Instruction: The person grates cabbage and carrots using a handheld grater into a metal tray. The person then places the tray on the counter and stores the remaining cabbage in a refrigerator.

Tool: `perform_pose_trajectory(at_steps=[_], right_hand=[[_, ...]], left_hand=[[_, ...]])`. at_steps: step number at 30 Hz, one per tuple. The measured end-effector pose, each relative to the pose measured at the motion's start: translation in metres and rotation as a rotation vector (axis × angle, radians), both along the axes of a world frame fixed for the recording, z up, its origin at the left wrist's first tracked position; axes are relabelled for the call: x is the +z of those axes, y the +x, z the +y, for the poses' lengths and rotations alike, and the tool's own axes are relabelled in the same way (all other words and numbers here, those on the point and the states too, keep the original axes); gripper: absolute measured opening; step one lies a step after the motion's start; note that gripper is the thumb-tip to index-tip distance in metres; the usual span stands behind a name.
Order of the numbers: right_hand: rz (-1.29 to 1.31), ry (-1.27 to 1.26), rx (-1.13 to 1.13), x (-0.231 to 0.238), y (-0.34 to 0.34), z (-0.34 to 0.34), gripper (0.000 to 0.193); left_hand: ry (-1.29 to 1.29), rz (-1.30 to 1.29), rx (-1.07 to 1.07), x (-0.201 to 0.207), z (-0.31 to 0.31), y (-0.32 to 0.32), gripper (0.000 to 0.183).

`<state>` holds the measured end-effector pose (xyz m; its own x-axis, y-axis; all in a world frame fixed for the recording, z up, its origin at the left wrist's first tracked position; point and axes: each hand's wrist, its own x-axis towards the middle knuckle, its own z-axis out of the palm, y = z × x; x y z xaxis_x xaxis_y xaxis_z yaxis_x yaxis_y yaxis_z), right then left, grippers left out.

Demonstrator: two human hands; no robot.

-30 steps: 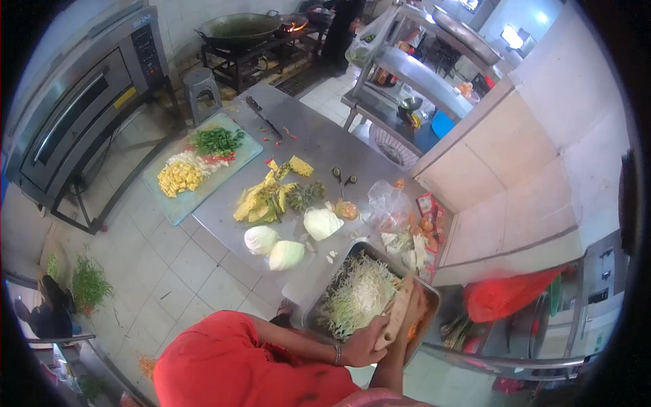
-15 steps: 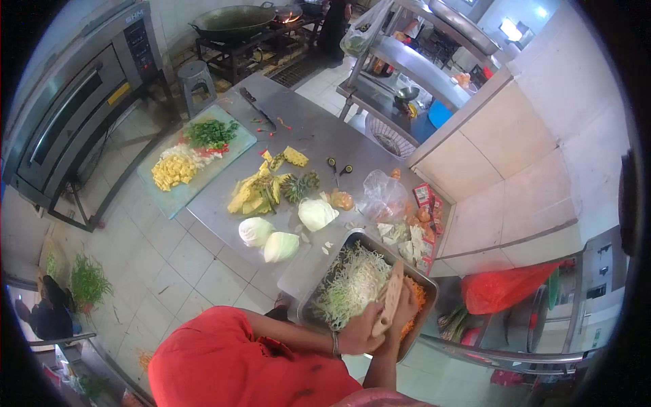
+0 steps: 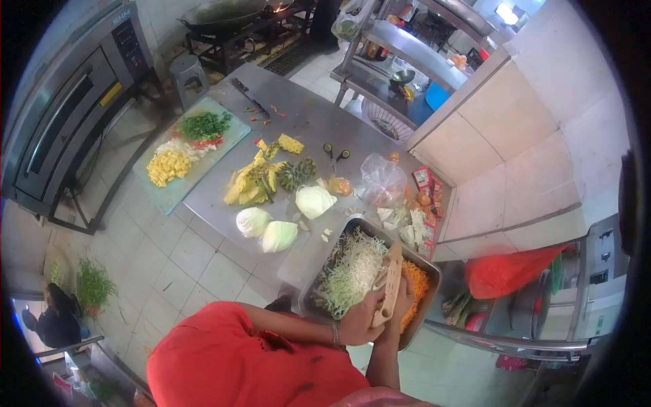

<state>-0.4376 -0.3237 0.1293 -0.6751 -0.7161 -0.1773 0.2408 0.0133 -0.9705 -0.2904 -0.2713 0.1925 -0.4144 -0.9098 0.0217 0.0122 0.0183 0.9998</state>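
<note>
A flat, light wooden vegetable slicer (image 3: 391, 283) with small holes stands tilted over a deep metal tray (image 3: 314, 293). My right hand (image 3: 405, 296) grips it from its right side, the fingers partly hidden behind it. My left hand (image 3: 359, 317), with a bracelet at the wrist, is closed against the slicer's left side near its lower end. Whatever it holds is hidden by the fingers. Below the hands, the tray has a heap of pale shredded cabbage (image 3: 352, 268) on the left and orange shredded carrot (image 3: 415, 288) on the right.
Whole cabbages (image 3: 315, 201), pineapple trimmings (image 3: 247, 183), black-handled scissors (image 3: 336, 154) and a clear plastic bag (image 3: 381, 180) lie on the steel table (image 3: 298, 112). A knife (image 3: 249, 97) lies at its far end. Chopped vegetables cover part of a glass-like cutting board (image 3: 163, 200) at left. An oven (image 3: 74, 115) stands beyond.
The whole view has shifted slightly, so table and tray sit a little higher. The slicer's holed face shows more now. Both hands keep their places on it.
</note>
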Motion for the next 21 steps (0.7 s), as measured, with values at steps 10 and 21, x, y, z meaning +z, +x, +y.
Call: perform_pose_trajectory(at_steps=[10, 21], right_hand=[[0.018, 0.022, 0.102, -0.010, -0.024, -0.003, 0.030], [-0.027, 0.020, 0.043, -0.006, -0.008, 0.001, 0.027]], left_hand=[[-0.162, 0.025, -0.020, -0.015, 0.029, -0.001, 0.073], [0.005, -0.067, -0.005, -0.010, 0.007, 0.003, 0.074]])
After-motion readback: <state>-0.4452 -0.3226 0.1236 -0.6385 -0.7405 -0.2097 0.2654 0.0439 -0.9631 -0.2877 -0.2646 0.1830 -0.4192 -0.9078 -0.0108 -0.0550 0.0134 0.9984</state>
